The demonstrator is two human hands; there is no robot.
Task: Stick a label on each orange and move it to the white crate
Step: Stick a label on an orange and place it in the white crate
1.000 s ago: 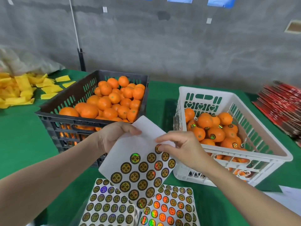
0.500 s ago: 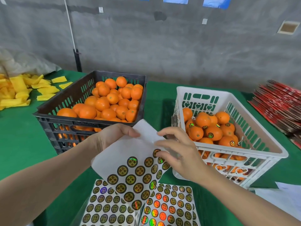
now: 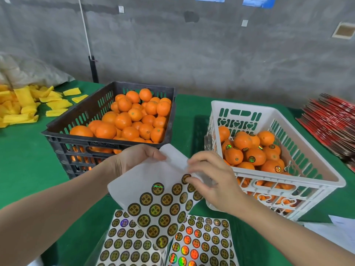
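1. While the left hand (image 3: 134, 160) holds a white label sheet (image 3: 146, 179) up above the green table (image 3: 28, 169), thumb pressed on the sheet's top edge and fingers hidden behind the paper, the right hand (image 3: 211, 181) works at the sheet's right edge.
2. Compared with a second ago, the right hand has slid down over the sheet. Its forefinger now stretches across the blank paper, while the thumb and a lower finger pinch one round gold label (image 3: 186, 178).
3. Whether that label has lifted free cannot be told.
4. Unlabelled oranges (image 3: 123, 121) fill the black crate (image 3: 57, 135) behind the left hand. Labelled oranges (image 3: 253, 156) lie in the white crate (image 3: 317, 169) on the right.
5. Spare sheets (image 3: 203, 237) lie flat below the hands.
6. Peeling seems under way. No orange is in hand, so sticking and moving are yet to come.
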